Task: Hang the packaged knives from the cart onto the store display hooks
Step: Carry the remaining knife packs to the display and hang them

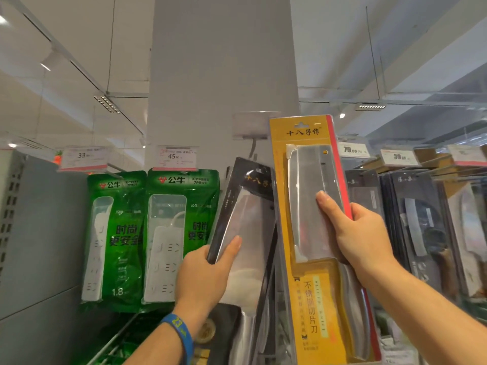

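Observation:
My right hand [353, 233] grips a yellow-carded cleaver pack [303, 164] by its right edge, thumb across the blade's clear blister, holding it upright in front of the display. My left hand [208, 275] holds the lower left edge of a black-carded cleaver pack [250, 206], which tilts to the right. Its top reaches up to a bent metal hook [253, 148] under a clear tag holder [254, 125]. The yellow pack's hang hole sits level with that holder, to its right.
Green power-strip bags [168, 233] hang to the left under price tags [175, 156]. Dark knife packs [411, 227] hang to the right beneath more price tags [353, 148]. A grey pillar [224, 75] rises behind. A grey shelf panel [39, 233] stands at far left.

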The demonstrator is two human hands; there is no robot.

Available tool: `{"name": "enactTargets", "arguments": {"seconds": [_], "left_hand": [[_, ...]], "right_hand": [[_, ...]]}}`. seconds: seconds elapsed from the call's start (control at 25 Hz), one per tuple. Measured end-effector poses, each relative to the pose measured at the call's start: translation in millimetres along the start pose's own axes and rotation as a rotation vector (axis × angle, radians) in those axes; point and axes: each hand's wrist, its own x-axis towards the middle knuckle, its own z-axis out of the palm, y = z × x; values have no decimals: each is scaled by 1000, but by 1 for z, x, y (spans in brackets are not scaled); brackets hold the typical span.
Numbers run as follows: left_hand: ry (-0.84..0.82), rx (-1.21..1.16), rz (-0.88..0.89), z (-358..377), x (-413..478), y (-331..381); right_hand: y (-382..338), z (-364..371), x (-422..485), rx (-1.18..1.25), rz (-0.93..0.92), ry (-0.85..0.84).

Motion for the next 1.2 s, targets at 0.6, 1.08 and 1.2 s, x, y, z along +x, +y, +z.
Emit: {"name": "enactTargets", "arguments": {"seconds": [0.6, 1.08, 1.2], "left_hand": [[-164, 14, 14, 12, 18, 2], [-122, -36, -54, 2, 14, 8], [-130, -22, -63, -2, 15, 8]], "right_hand": [[11, 13, 5, 45, 10, -57], [16, 9, -2, 21, 29, -51], [15, 8, -3, 3, 32, -28]]}}
